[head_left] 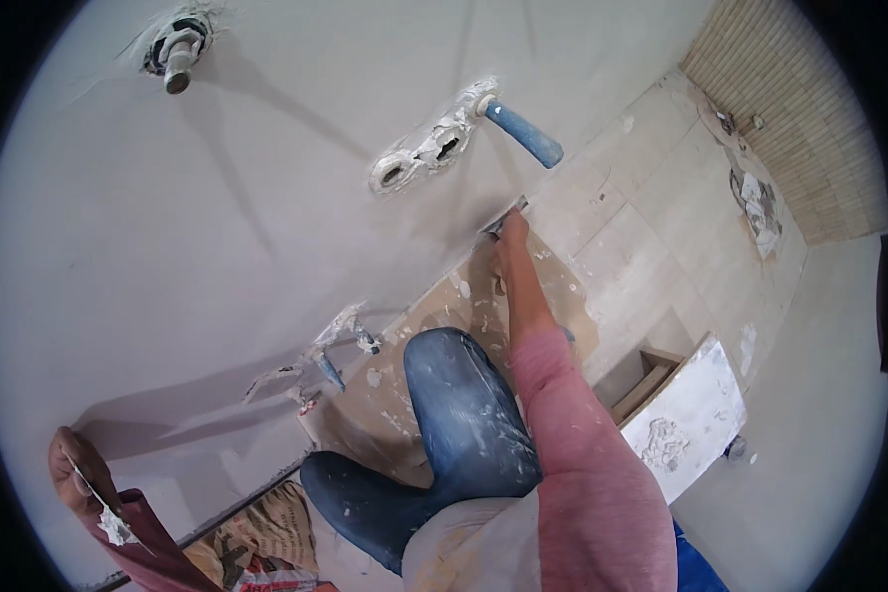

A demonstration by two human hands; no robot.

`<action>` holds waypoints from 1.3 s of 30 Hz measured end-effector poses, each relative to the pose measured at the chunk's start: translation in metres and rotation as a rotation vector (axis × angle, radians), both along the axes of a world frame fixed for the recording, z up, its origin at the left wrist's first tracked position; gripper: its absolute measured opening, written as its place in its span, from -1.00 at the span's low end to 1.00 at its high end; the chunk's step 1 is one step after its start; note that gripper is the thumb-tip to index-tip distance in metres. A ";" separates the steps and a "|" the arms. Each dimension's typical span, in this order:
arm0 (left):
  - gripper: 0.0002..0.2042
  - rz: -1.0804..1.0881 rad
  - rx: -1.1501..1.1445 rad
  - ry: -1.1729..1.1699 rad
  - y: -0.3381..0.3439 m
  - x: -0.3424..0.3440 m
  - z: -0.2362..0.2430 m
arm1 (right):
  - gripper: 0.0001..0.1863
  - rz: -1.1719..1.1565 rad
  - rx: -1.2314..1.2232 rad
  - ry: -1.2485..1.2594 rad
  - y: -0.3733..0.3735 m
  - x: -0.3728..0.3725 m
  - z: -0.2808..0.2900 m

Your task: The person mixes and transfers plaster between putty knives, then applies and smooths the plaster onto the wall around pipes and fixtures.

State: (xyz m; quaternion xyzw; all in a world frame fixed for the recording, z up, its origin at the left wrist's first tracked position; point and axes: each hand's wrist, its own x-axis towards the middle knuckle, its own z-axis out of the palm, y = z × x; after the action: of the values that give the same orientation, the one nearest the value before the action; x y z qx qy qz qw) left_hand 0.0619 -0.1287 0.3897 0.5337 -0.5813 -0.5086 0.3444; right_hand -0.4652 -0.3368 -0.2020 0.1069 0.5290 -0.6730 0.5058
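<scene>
1. Metal, by its grey sheen, is the blade (493,226) in the right hand (512,233), whose fingers are curled closely round it. It sits at the foot of the grey plastered wall (266,227); whether its edge touches is too small to tell.
2. For a clean finish, I judge, this blade wants a low, steady angle, even pressure and a long stroke that leaves no ridge.
3. Well to its left, the left hand (75,472) pinches a thin scraper (91,490), fingers bent, beside the wall. White plaster (116,528) clings to it; wiping the working edge on this scraper should prevent drag lines.
4. Just above the right hand, a blue pipe plug (525,135) juts from a rough-holed patch (419,153); short strokes around it seem wise.
5. Below and left of that hand stand plaster-smeared pipe fittings (331,360), likewise easy to snag.
6. Beneath it lies a spattered brown sheet (567,286).
7. Farther right and below, a white board (696,424) bears a plaster heap (666,444); small loads should spread more evenly.
</scene>
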 end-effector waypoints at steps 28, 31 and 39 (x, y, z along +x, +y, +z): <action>-0.44 0.054 -0.185 -0.022 -0.014 0.033 -0.022 | -0.42 -0.079 -0.640 1.994 0.079 0.078 0.210; -0.44 0.063 -0.179 -0.028 -0.012 0.021 -0.020 | -0.40 -0.093 -0.635 2.002 0.067 0.091 0.199; -0.45 0.034 -0.220 -0.012 -0.013 0.023 -0.022 | -0.38 0.336 -0.655 2.005 0.121 0.091 0.156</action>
State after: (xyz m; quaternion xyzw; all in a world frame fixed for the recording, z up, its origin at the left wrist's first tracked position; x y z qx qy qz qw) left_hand 0.0851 -0.1413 0.3679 0.5054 -0.6264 -0.4328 0.4061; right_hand -0.3740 -0.2156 -0.0455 -0.7109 0.5048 -0.4847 -0.0698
